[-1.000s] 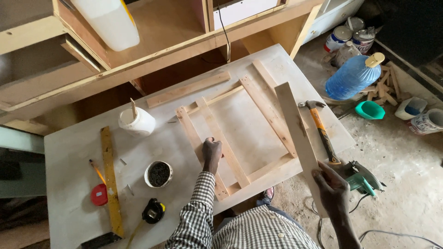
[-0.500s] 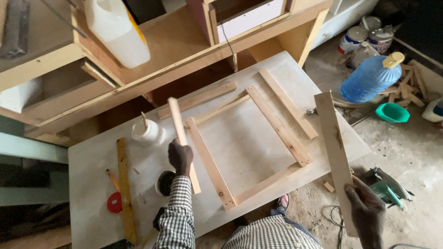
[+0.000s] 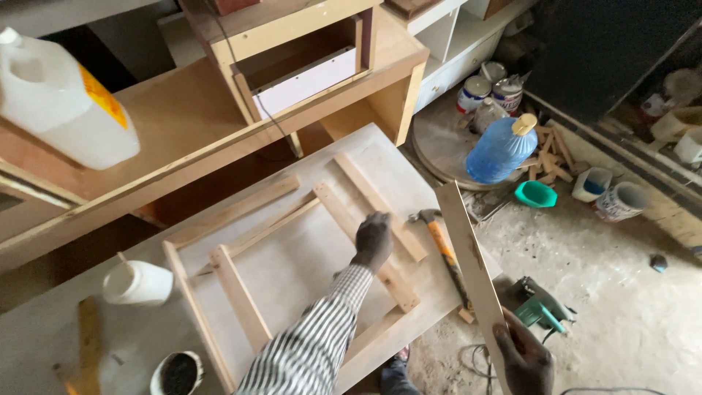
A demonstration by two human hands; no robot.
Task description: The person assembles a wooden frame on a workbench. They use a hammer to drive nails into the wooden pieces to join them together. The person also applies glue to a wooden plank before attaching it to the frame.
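Note:
My left hand (image 3: 374, 240), at the end of a striped sleeve, reaches across the white tabletop (image 3: 292, 267) and grips a wooden slat (image 3: 333, 208) that lies slantwise among several loose slats laid out as a rough frame. Another slat (image 3: 238, 300) lies to its left, and one more (image 3: 365, 186) just beyond it. My right hand (image 3: 523, 360) is off the table's right edge, shut around the lower end of a long thin plank (image 3: 468, 256) held upright and leaning away from me.
A hammer (image 3: 441, 245) lies at the table's right edge. A green power saw (image 3: 541, 311), a blue water bottle (image 3: 501, 150), a green bowl (image 3: 535, 194) and paint cans (image 3: 475, 91) sit on the floor. A white bottle (image 3: 139, 281), a dark-filled tub (image 3: 178, 373) and a jug (image 3: 58, 102) are left.
My left hand has moved from a slat it held raised near the left of the frame to one further right. The right hand keeps the plank; the view has swung right.

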